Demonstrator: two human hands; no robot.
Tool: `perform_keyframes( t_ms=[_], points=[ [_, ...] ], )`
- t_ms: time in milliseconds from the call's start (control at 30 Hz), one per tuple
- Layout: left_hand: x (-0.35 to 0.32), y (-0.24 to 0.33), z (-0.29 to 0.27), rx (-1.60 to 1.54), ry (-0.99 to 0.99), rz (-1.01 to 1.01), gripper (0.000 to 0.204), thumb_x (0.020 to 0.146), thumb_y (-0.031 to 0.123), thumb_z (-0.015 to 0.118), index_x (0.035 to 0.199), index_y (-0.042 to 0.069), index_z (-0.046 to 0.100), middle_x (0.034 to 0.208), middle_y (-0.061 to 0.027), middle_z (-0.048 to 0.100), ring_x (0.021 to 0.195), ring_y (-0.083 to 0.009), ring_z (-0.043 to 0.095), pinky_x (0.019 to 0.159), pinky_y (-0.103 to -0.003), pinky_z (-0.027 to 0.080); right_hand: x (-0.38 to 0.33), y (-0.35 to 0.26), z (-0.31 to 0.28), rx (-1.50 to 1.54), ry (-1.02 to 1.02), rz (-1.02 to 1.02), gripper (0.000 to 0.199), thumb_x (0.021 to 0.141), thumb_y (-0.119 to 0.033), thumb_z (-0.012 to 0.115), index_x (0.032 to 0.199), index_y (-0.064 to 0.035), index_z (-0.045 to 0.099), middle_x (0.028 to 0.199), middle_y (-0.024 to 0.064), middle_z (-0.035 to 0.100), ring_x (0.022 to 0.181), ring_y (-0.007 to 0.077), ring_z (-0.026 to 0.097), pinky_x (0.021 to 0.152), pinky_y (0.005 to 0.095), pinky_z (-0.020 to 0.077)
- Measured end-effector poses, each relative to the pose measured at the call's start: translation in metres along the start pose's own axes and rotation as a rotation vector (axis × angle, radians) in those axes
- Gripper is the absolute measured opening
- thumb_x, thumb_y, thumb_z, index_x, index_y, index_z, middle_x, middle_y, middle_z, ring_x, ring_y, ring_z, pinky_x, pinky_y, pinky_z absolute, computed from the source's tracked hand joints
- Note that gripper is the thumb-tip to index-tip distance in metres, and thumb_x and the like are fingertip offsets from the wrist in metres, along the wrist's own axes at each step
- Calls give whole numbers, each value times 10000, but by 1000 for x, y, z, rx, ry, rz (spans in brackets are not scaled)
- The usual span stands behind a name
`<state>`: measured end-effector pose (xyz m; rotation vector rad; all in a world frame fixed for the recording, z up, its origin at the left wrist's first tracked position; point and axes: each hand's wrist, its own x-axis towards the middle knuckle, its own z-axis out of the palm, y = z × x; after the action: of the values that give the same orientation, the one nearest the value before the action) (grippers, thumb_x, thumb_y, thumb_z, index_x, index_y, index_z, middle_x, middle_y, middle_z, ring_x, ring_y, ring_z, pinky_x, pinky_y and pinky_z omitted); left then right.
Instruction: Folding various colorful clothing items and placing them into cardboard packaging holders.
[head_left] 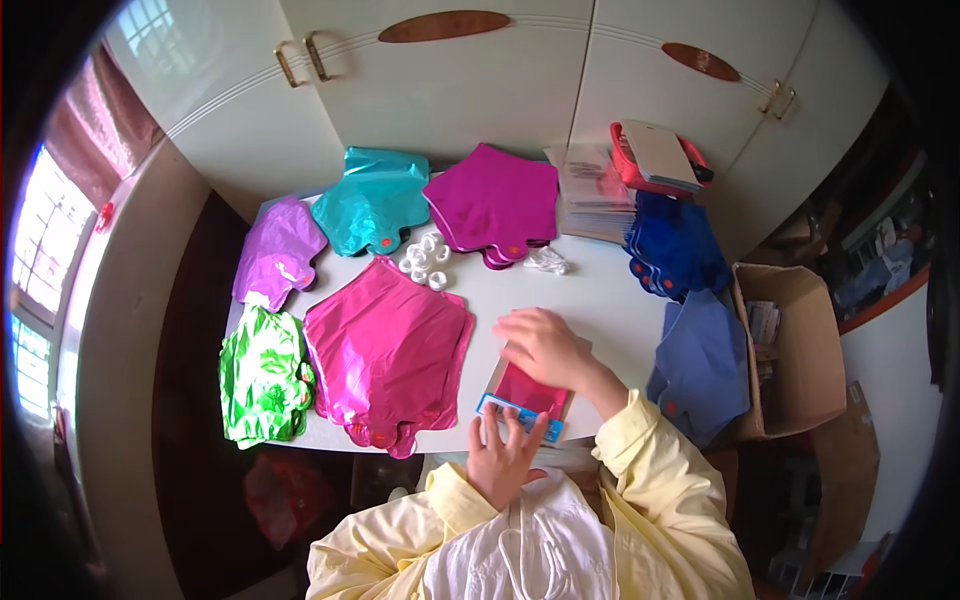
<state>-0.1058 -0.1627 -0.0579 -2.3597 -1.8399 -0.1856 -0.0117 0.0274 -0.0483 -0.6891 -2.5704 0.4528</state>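
Note:
A flat packet [527, 390] with dark pink contents and brownish side edges lies near the table's front edge. Across its near end runs a blue printed strip [540, 428]. My left hand [500, 455] has its fingers spread, the tips resting on that strip. Over the packet's far end lies my right hand [545, 348], fingers stretched out to the left and covering that part. Left of the packet is a stack of hot pink foil balloons [390, 350], flat and uninflated. White ribbon rolls [420, 262] and a bundle of white ribbon [546, 261] sit farther back.
Around the white table [590, 285] lie flat foil balloons: green [265, 375], lilac [278, 250], teal [375, 200], magenta [495, 200], dark blue [675, 245] and grey-blue [700, 360]. Clear sleeves [595, 195] and a red basket [625, 160] stand at the back right, a cardboard box [805, 350] at the right.

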Motion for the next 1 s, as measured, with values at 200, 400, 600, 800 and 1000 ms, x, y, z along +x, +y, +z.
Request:
perform_keyframes(
  t_ms=[200,400,600,800,1000],
  points=[
    [4,12,1,60,-40,-48,1036,553,668,695,1405,174,374,1172,-217,506,1116,-500,472,918,-578,384,99,6,38,50,112,57,190,802,-229,657,886,-58,664,918,106,609,855,280,609,752,397,503],
    [2,17,21,92,65,-74,1045,583,642,692,1435,169,317,1182,-218,490,1119,-495,463,903,-578,404,117,20,66,-133,195,9,134,803,-161,644,903,-75,666,876,69,595,836,253,613,745,373,510],
    [2,9,8,26,12,-58,983,596,599,702,1421,191,358,1190,-218,485,1099,-479,472,889,-570,418,63,21,13,-92,146,-38,45,796,-137,638,790,-96,655,819,57,592,820,239,601,726,380,479],
    [5,8,0,-2,9,-51,962,557,575,735,1390,220,410,1181,-211,489,1086,-463,476,890,-560,414,-18,6,-23,-50,-36,51,109,770,-89,671,875,-71,645,878,59,592,845,264,599,746,371,484],
    [6,8,-1,3,15,-46,949,554,570,738,1378,221,424,1178,-212,498,1084,-456,478,888,-559,413,-39,2,-19,204,-48,391,267,754,-33,680,955,-41,504,941,112,585,841,277,615,727,367,496]
  ],
)
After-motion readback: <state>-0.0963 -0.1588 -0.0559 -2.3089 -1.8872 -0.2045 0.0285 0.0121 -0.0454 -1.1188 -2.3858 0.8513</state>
